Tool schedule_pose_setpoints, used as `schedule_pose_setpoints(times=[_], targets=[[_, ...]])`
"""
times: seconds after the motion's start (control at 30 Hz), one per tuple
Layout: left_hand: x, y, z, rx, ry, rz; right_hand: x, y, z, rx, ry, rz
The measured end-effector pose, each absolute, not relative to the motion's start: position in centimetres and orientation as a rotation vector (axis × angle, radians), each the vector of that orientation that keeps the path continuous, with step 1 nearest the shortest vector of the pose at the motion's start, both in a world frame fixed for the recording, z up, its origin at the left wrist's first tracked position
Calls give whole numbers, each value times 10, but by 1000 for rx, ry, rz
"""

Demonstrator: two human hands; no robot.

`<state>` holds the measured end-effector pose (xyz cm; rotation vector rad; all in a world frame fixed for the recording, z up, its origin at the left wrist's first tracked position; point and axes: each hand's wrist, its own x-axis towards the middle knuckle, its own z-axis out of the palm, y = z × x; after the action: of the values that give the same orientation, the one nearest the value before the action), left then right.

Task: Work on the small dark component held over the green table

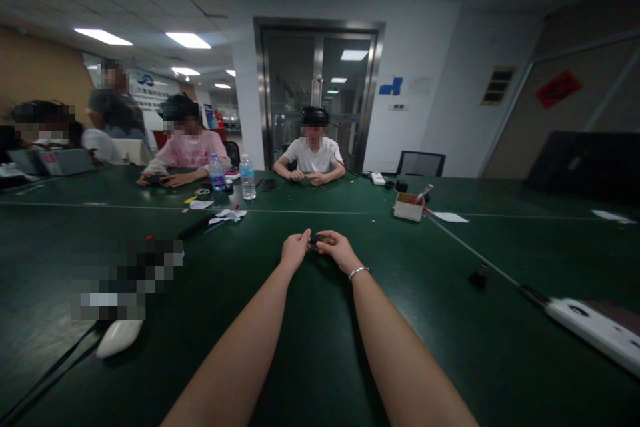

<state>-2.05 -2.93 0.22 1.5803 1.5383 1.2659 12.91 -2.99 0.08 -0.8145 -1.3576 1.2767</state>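
Observation:
Both my hands meet over the green table (320,320), near the middle of the view. My left hand (296,250) is closed on the left end of a small dark object (315,239). From the other side, my right hand (338,250) pinches the same object between thumb and fingers. What exactly the object is cannot be made out, since the fingertips cover much of it. A silver bracelet sits on my right wrist.
Far left, a white mouse (120,337) lies by a blurred item. Two water bottles (248,177) stand ahead left. A small box (409,207) and a white power strip (595,327) with its cable are on the right. People sit across the table.

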Motion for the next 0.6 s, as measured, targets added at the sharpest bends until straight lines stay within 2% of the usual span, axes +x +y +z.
schedule_pose_setpoints(times=[0.23, 0.6], targets=[[-21, -34, 7, 1625, 1584, 1228, 130, -33, 4, -758, -1335, 1358], [-19, -38, 5, 1790, 1429, 1299, 134, -41, 21, -964, -1271, 1457]])
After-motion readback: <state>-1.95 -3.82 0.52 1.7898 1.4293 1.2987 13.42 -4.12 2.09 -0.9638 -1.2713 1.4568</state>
